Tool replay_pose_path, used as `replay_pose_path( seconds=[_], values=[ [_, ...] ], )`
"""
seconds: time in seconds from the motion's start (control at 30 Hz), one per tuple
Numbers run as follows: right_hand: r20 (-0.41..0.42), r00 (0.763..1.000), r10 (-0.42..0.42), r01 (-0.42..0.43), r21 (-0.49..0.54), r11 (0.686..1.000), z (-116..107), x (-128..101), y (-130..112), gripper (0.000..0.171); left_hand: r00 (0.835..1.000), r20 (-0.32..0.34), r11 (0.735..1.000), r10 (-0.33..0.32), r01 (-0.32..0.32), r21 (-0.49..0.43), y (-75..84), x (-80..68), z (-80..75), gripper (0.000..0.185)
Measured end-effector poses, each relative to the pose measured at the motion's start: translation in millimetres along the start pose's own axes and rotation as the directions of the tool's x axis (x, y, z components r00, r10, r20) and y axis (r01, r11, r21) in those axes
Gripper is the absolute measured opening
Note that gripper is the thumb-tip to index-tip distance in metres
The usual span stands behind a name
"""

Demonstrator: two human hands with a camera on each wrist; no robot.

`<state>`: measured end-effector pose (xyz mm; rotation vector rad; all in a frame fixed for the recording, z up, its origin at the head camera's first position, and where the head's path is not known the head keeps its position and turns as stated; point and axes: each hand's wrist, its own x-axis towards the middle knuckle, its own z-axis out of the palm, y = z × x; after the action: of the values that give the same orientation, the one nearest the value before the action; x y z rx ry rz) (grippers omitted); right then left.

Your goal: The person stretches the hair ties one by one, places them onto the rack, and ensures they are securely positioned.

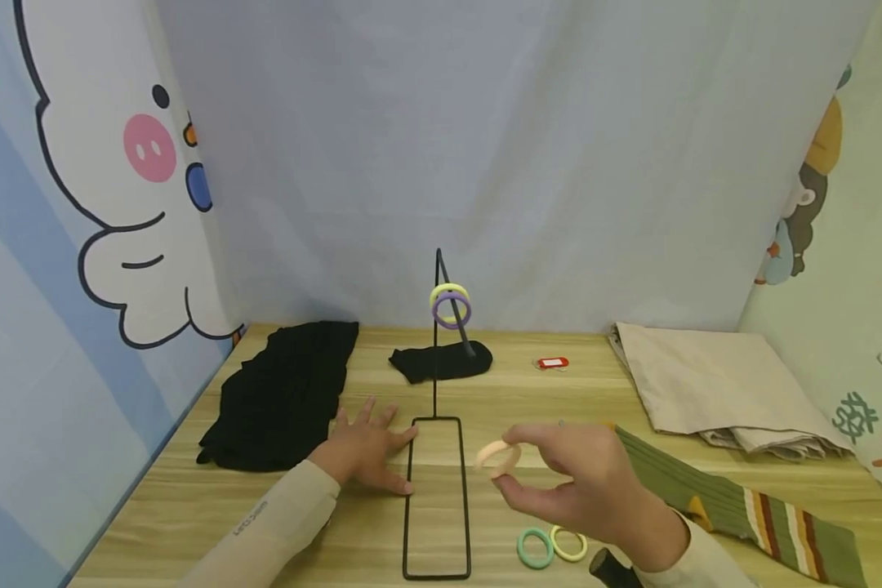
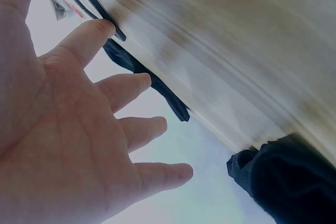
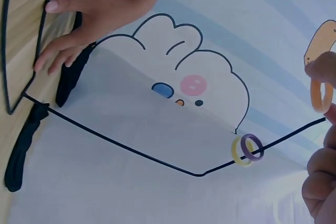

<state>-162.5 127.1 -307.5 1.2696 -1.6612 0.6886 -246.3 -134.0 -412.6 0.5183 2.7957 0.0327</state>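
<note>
A black wire stand [image 1: 465, 490] has a rectangular base on the table and an upright with a downward-slanting arm. A yellow ring [image 1: 450, 287] and a purple ring [image 1: 436, 314] hang on that arm. With fingers spread, my left hand [image 1: 363, 451] lies at the base's left side, thumb and a fingertip touching the wire. Right of the base, my right hand [image 1: 588, 482] pinches a peach-orange ring [image 1: 496, 473] between thumb and forefinger. In the right wrist view the orange ring [image 3: 314, 97] appears near the arm's free end; contact cannot be told.
Below my right hand lie a green ring [image 1: 521, 550] and a pale yellow ring [image 1: 584, 545], beside a dark cylinder [image 1: 613, 568]. Around them are a striped green sock [image 1: 706, 482], beige cloth [image 1: 713, 384], red key tag [image 1: 554, 363], black sock [image 1: 456, 364] and black cloth [image 1: 287, 400].
</note>
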Motion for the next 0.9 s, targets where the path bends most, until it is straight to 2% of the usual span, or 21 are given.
replay_pose_path(
  seconds=[0.2, 0.37, 0.5, 0.6, 0.73, 0.9],
  values=[
    [-0.143, 0.986, -0.081, 0.072, -0.070, 0.995, 1.4, 30.0, 2.1, 0.032, 1.000, -0.015, 1.000, 0.003, -0.003, -0.003, -0.8, -0.4, -0.9, 0.089],
    [-0.171, 0.984, -0.050, 0.028, -0.128, 0.991, 6.2, 46.7, 8.7, 0.033, 1.000, -0.005, 1.000, 0.006, -0.006, -0.012, -0.2, 0.5, 0.6, 0.089],
    [-0.121, 0.991, 0.050, -0.065, -0.120, 0.991, 11.2, 52.8, 17.2, 0.034, 1.000, -0.004, 1.000, 0.005, -0.005, -0.016, 0.0, 0.4, 1.9, 0.089],
    [-0.054, 0.985, 0.162, -0.169, -0.143, 0.975, 15.9, 52.4, 28.0, 0.035, 1.000, -0.005, 1.000, 0.002, -0.002, -0.015, 0.1, -0.2, 1.7, 0.089],
    [0.007, 0.951, 0.308, -0.299, -0.219, 0.929, 23.7, 44.2, 46.8, 0.040, 1.000, -0.009, 1.000, -0.001, 0.001, -0.022, -0.3, -0.4, 1.1, 0.089],
    [0.038, 0.908, 0.418, -0.392, -0.279, 0.877, 29.9, 19.8, 63.6, 0.041, 1.000, -0.010, 0.999, 0.008, -0.008, -0.041, -0.7, -0.4, 1.2, 0.088]
  ],
)
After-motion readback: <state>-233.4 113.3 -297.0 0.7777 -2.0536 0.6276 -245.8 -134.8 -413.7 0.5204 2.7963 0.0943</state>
